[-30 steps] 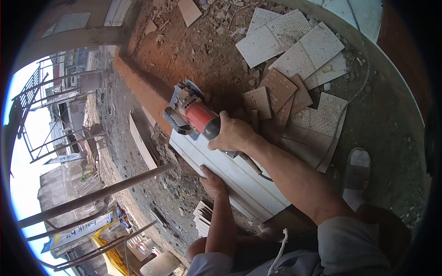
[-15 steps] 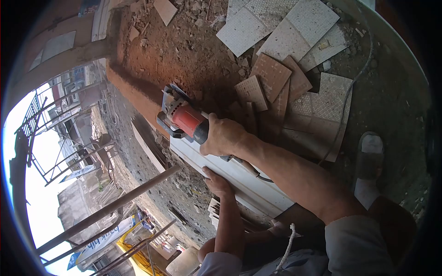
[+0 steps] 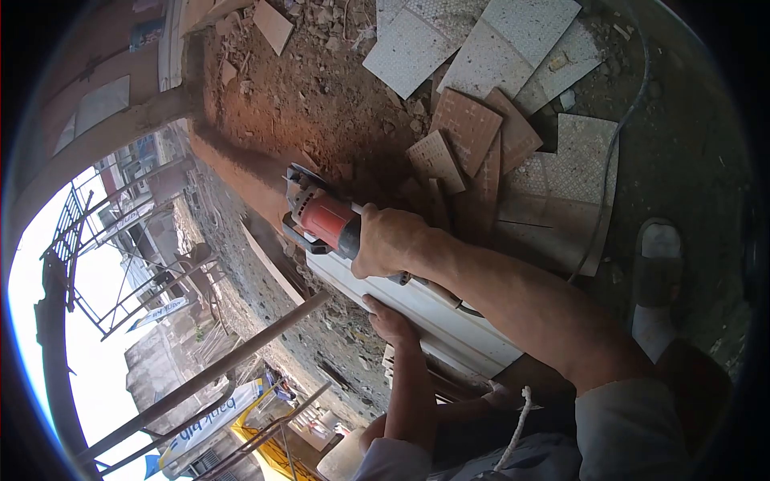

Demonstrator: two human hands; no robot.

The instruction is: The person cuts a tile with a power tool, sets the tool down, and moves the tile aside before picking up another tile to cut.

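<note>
My right hand (image 3: pixel 395 243) is wrapped round the rear body of a red and black handheld tile cutter (image 3: pixel 325 220). The cutter sits over the far end of a long white panel (image 3: pixel 449 325) with raised lines along it. A cord leaves the tool's rear and passes beneath my right forearm. My left hand (image 3: pixel 391 322) grips the panel's near edge, a short way behind the cutter; some of its fingers are hidden. The cutter's blade and its contact with the panel cannot be made out.
Broken brown tiles (image 3: pixel 467 128) and pale textured tiles (image 3: pixel 513 48) lie beside the work. Reddish dust covers the soil (image 3: pixel 265 136) ahead. A grey cable (image 3: pixel 611 160) runs over the ground near my shoe (image 3: pixel 659 256). A metal pole (image 3: pixel 241 365) slants across the left side.
The view has tilted slightly, so the scene sits a little differently. Both hands keep their grip, and the cutter stays at the panel's far end.
</note>
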